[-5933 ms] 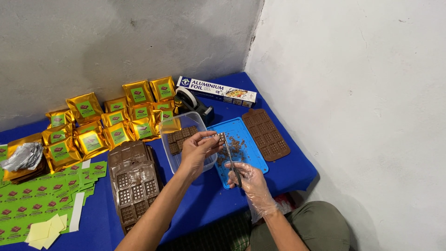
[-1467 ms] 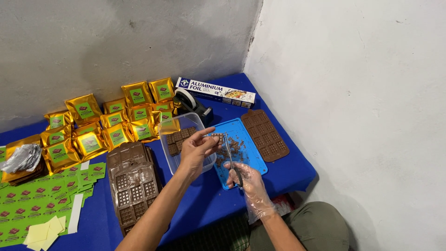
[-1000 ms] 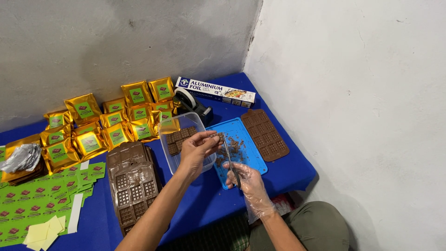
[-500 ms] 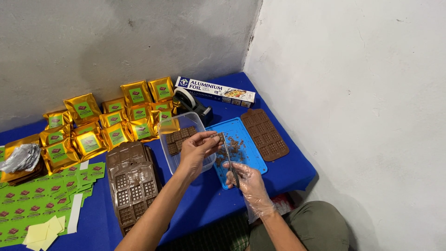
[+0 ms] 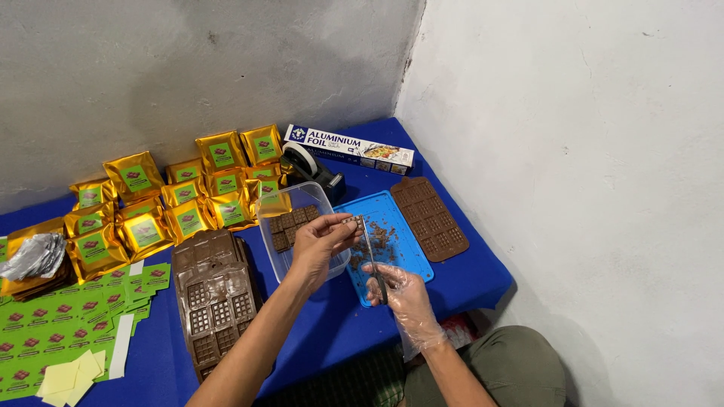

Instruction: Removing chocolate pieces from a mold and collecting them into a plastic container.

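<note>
My left hand pinches a small brown chocolate piece over the blue cutting board. My right hand, in a clear plastic glove, grips a pair of scissors whose blades reach up to the chocolate piece. Brown crumbs lie on the board under the hands. A clear plastic tub holding several chocolate squares sits just left of the board, partly behind my left hand.
A brown silicone mould lies right of the board. Stacked plastic chocolate moulds sit at the front left. Gold pouches, green labels, a foil box and a tape dispenser fill the blue table.
Both hands stay over the blue board with only slight shifts; the scissors remain at the chocolate piece.
</note>
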